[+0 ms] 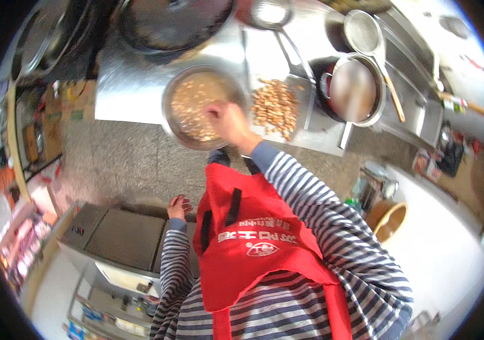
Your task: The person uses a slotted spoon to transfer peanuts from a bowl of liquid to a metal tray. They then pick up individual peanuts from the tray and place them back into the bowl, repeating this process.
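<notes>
A round metal bowl (pixel 169 123) stands near the front edge of the steel counter, holding light brown pieces, possibly nuts, in cloudy liquid. Over its right side is my right hand (pixel 227 123), blurred, with its fingers curled; whether anything is between them cannot be told. Just right of the bowl, a pile of brown nuts or beans (pixel 276 108) lies on the metal surface. My left hand (pixel 179 207) hangs low at my side, away from the counter, fingers apart and holding nothing. I wear a red apron (pixel 259 238) over striped sleeves.
A large dark wok (pixel 174 25) sits behind the bowl. Further right are a metal ladle (pixel 295 51), a pot (pixel 380 102) with a blurred interior, and a wooden-handled strainer (pixel 361 33). A steel sink (pixel 420 114) is at the right. A grey-topped cabinet (pixel 118 238) stands at lower left.
</notes>
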Motion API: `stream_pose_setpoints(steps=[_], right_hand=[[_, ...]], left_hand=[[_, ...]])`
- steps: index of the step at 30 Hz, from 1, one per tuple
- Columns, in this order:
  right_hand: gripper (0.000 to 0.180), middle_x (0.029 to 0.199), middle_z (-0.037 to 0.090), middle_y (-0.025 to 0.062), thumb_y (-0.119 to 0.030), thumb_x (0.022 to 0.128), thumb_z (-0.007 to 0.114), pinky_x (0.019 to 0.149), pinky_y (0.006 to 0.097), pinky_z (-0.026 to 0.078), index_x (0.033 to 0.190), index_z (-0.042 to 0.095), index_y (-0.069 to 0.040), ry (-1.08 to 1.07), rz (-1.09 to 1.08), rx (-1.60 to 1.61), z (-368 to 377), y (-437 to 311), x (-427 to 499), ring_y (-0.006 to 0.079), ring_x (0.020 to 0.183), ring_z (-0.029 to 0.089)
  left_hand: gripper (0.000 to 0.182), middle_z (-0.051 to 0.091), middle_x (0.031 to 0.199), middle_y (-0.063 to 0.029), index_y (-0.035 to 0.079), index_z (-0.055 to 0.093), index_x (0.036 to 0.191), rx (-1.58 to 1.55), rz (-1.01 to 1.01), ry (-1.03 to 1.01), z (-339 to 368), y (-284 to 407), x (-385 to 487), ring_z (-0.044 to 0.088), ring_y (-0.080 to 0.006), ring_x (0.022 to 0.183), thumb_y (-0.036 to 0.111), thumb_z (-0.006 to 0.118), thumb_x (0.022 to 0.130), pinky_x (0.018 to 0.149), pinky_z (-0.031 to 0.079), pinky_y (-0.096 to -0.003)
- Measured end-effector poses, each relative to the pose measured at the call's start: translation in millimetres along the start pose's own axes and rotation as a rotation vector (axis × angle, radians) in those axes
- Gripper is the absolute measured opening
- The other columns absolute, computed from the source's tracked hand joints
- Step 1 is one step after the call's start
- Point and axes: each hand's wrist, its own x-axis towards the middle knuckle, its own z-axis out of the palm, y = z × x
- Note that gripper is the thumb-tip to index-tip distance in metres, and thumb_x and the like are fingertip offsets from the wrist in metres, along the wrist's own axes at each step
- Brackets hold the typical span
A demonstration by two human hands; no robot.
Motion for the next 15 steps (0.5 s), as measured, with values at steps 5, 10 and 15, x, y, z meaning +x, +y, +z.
stream_pose_setpoints(steps=[5, 10, 15], right_hand=[[0.016, 0.095, 0.072, 0.0167, -0.001, 0.087, 0.072, 0.078, 0.0419, 0.058, 0.102, 0.075, -0.002, 0.176, -0.054, 0.240, -83.0, -42.6, -46.2, 0.0358, 0.087, 0.072], [0.019, 0.099, 0.075, 0.0111, 0.008, 0.089, 0.072, 0.079, 0.0334, 0.058, 0.104, 0.075, -0.003, 0.451, -0.004, 0.198, -205.6, -40.5, -141.6, 0.0216, 0.090, 0.072], [0.017, 0.103, 0.072, 0.0045, 0.009, 0.095, 0.066, 0.084, 0.0253, 0.055, 0.105, 0.074, -0.002, 0.929, 0.161, 0.166, -298.3, 16.7, -241.2, 0.0113, 0.094, 0.068]], left_hand=[[0.034, 0.072, 0.096, -0.0147, 0.004, 0.063, 0.124, -0.026, -0.097, -0.058, 1.7, 21.7, 13.6, 0.066, -0.0247, 0.065, 0.022, 0.074, 0.097, 0.057, 0.058, -0.0413], [0.029, 0.072, 0.096, -0.0130, 0.007, 0.064, 0.122, 0.203, 0.037, -0.055, 19.0, 55.5, 26.5, 0.066, -0.0230, 0.064, 0.022, 0.073, 0.098, 0.057, 0.060, -0.0408], [0.025, 0.073, 0.096, -0.0109, 0.008, 0.065, 0.121, 0.332, 0.070, -0.077, 54.0, 90.4, 27.8, 0.067, -0.0206, 0.064, 0.022, 0.070, 0.101, 0.056, 0.061, -0.0392]])
